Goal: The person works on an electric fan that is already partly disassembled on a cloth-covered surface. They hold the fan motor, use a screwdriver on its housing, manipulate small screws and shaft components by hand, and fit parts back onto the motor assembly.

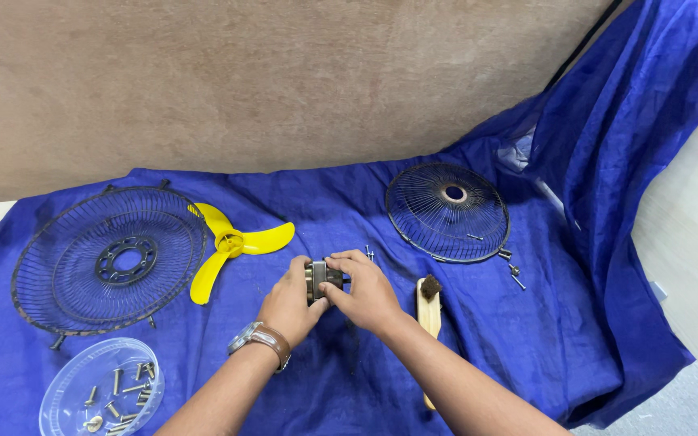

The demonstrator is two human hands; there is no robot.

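Note:
Both my hands meet at the middle of the blue cloth (341, 210) around a small grey metal motor block (321, 277). My left hand (288, 303), with a wristwatch on a brown strap, grips the block from the left. From the right, my right hand (367, 292) holds it with thumb and fingers over its top. Most of the block is hidden by my fingers.
A dark wire fan guard (111, 260) lies at the left, a yellow three-blade fan propeller (232, 245) beside it. A second wire guard (447, 211) lies at the back right, with loose screws (515, 276) near it. A wooden-handled brush (429, 308) lies right of my hands. A clear bowl of screws (103, 390) sits front left.

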